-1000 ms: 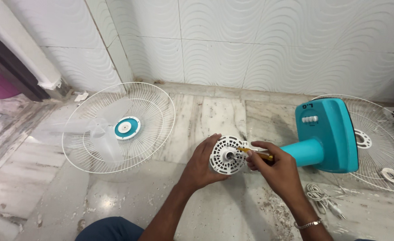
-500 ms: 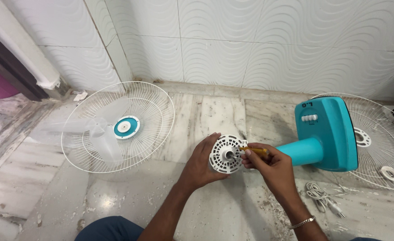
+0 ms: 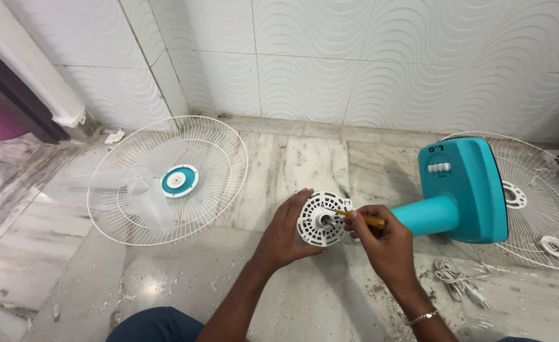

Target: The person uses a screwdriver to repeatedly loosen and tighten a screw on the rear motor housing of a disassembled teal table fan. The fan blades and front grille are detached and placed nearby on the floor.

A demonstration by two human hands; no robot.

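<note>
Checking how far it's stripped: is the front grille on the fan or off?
Off. The white grille lies flat on the floor, apart from the teal fan body.

Hands: left (image 3: 285,237) around white motor housing (image 3: 322,220), right (image 3: 381,239) with yellow screwdriver (image 3: 363,219).

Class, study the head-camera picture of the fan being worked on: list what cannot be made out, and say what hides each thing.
- Screwdriver tip: head view, too small against the white round motor cover.
- Back of the cover: hidden by the left hand.
- Screwdriver handle end: wrapped by the right hand.
- Right wire grille: partly behind the teal fan body, cut by the edge.
- Cable: plug too small.
</note>
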